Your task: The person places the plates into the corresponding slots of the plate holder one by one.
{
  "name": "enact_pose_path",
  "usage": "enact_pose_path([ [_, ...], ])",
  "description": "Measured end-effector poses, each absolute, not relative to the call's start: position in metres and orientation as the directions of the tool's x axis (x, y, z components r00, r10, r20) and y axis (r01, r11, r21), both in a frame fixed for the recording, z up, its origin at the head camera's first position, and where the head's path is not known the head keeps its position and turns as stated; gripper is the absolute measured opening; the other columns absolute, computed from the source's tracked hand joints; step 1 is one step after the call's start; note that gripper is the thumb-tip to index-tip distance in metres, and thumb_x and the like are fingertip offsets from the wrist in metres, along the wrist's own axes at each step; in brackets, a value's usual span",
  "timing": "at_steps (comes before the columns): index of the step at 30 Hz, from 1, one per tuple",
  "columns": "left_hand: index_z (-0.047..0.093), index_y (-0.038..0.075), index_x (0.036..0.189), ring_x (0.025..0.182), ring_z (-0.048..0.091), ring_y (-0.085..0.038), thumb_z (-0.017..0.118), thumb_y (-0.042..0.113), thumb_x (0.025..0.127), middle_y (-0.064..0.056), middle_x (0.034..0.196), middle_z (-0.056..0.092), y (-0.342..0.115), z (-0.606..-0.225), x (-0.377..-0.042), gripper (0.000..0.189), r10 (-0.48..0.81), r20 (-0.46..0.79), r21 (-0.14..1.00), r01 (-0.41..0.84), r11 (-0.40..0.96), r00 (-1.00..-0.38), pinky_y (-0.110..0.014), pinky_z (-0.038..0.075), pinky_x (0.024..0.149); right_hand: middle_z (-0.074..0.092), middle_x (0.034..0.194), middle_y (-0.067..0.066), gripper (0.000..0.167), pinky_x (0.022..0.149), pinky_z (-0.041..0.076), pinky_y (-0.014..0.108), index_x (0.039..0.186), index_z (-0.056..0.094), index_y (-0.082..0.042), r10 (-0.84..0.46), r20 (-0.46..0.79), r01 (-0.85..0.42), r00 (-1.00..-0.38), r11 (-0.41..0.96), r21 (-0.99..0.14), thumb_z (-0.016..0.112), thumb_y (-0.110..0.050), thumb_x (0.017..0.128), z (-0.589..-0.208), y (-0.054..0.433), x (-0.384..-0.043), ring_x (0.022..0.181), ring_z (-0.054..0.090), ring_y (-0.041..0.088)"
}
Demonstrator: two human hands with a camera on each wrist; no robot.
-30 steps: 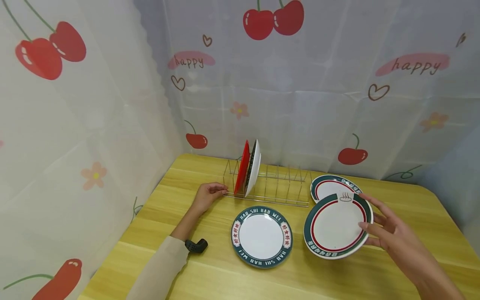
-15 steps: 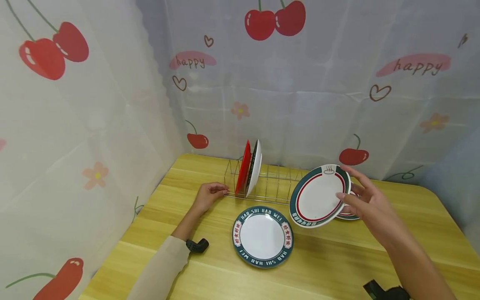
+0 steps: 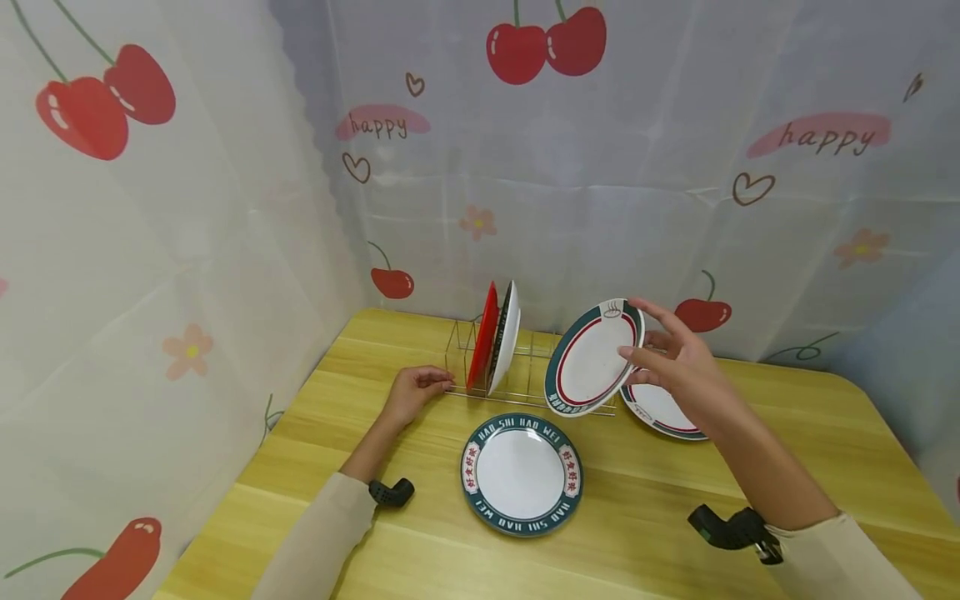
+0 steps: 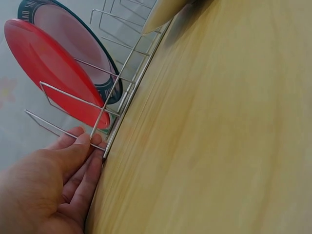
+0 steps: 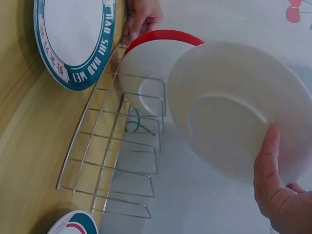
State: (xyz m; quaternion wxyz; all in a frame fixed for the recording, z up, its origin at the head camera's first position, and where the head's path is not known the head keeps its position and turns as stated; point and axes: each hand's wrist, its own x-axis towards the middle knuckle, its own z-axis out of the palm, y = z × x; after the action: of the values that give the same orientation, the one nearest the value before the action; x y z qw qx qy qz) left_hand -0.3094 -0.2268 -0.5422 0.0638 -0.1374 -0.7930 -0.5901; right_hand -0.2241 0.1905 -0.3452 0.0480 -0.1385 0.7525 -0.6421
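Observation:
My left hand (image 3: 414,393) pinches the wire at the left end of the dish rack (image 3: 525,401). A red plate (image 3: 483,337) and a white plate with a dark lettered rim (image 4: 78,41) stand upright, side by side, in its left slots. Thumb and fingers of my right hand (image 3: 678,362) grip the right edge of a white plate (image 3: 592,362) with a green rim and a red ring. That plate is tilted over the rack's right part, its plain underside showing in the right wrist view.
A plate with a teal lettered rim (image 3: 521,475) lies flat on the wooden table (image 3: 420,542) in front of the rack. Another green-rimmed plate (image 3: 667,412) lies at the right, partly covered by my right hand. Behind the table hangs a cherry-print curtain (image 3: 600,208).
My right hand has carried the green-rimmed plate left and back to the rack, tilting it more upright. The left hand has kept its place on the rack's end.

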Motion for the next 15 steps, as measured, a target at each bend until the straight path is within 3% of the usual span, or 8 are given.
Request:
enact_pose_path([
  [15,0.078,-0.001,0.099,0.094,0.073,-0.022,0.075,-0.002,0.089,-0.014,0.1,0.077,-0.223,-0.541,-0.308,0.011,0.047,0.23,0.943,0.235,0.236,-0.972,-0.025,0.06,0.08,0.054,0.121,0.021,0.08,0.083,0.061,0.041,0.16,0.029,-0.026,-0.303,0.053,-0.127,-0.952,0.229,-0.965,0.075,-0.028,0.094,-0.339,0.148,-0.256,0.098,0.067,0.027],
])
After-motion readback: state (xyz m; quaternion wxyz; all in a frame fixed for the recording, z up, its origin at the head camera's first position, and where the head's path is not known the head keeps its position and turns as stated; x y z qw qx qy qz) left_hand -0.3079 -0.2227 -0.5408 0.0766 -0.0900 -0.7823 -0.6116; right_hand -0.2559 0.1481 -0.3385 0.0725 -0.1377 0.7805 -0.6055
